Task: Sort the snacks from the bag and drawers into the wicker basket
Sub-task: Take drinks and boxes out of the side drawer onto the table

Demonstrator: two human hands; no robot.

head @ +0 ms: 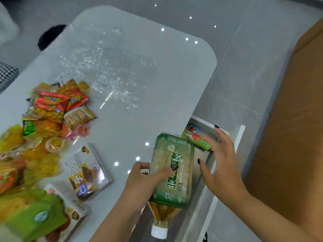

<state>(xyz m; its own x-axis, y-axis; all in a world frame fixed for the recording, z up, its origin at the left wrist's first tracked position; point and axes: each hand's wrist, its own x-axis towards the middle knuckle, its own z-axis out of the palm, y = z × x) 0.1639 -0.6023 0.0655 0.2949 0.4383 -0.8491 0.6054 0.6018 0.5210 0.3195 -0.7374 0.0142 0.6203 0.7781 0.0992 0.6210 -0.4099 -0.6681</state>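
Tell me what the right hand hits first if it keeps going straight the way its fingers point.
Probably the green carton lying in the open drawer. The right hand is open, fingers aimed up and slightly left over the drawer. Depth is unclear, so it might pass above the carton and reach the drawer's far wall.

One bottle (172, 170), three boxes (87, 172) (snack packets too jumbled), two hands (222, 165).

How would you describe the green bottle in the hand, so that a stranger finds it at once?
Start at the white table's right edge, above the open drawer. The left hand grips the tea bottle, white cap toward the camera; it is the only bottle held.
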